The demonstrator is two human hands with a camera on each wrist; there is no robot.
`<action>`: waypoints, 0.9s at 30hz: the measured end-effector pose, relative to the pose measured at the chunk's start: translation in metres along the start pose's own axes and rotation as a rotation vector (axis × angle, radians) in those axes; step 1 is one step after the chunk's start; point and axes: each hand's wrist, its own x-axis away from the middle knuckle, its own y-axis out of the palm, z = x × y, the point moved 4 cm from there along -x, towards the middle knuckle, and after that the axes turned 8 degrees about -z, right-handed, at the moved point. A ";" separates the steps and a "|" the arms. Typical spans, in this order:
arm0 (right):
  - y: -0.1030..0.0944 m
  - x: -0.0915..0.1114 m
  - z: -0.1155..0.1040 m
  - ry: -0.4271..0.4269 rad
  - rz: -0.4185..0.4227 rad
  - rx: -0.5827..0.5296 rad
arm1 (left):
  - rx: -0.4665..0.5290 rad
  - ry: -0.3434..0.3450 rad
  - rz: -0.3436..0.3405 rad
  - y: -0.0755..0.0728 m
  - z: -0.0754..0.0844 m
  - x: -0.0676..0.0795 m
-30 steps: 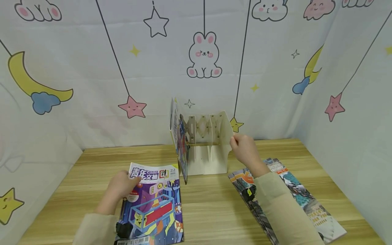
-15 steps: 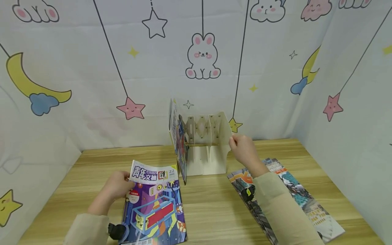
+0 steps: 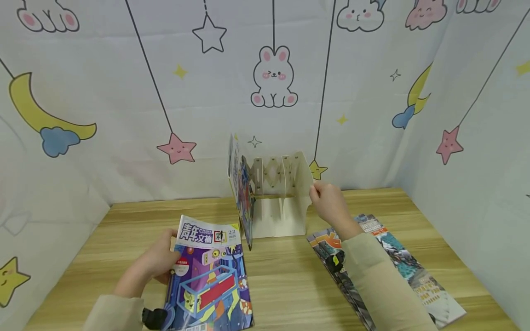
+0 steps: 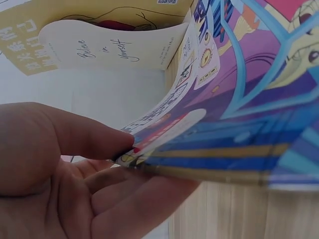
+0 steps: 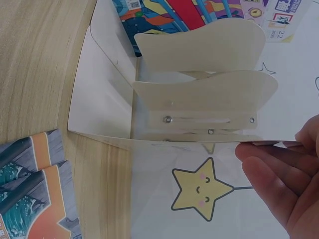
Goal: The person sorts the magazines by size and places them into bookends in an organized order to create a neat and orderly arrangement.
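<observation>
My left hand (image 3: 156,257) pinches the left edge of a purple and blue magazine (image 3: 211,285), thumb on the cover and fingers underneath, as the left wrist view shows. That edge is bent up in the hand. My right hand (image 3: 329,204) grips the right end panel of a cream metal bookend rack (image 3: 285,220) with dividers. In the right wrist view, thumb and fingers (image 5: 271,164) lie on either side of the panel's edge. At the rack's left end stands another colourful magazine (image 3: 247,202), upright in the first slot.
Several magazines (image 3: 407,257) lie overlapping on the wooden table (image 3: 281,280) at the right, partly under the right forearm. A white cloth (image 3: 207,92) printed with cartoon figures hangs behind and at both sides. A dark wrist strap (image 3: 154,317) overlaps the left magazine's lower edge.
My left hand has slid slightly left along the magazine's edge, its thumb now nearer the edge and its fingers under it. The magazine's top edge tilts up a little more. My right hand stays put.
</observation>
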 end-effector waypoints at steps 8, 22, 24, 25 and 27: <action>0.001 0.000 0.001 -0.013 0.013 0.003 | 0.014 0.043 0.011 0.004 0.003 0.008; 0.000 0.000 0.001 -0.023 0.020 0.003 | 0.053 0.137 0.032 0.007 0.018 0.026; 0.000 0.000 0.001 -0.025 0.022 0.001 | 0.057 0.149 0.038 0.007 0.019 0.027; 0.000 0.000 0.001 -0.026 0.022 0.000 | 0.055 0.152 0.041 0.007 0.020 0.028; 0.000 0.000 0.001 -0.026 0.022 -0.002 | 0.059 0.160 0.039 0.007 0.020 0.029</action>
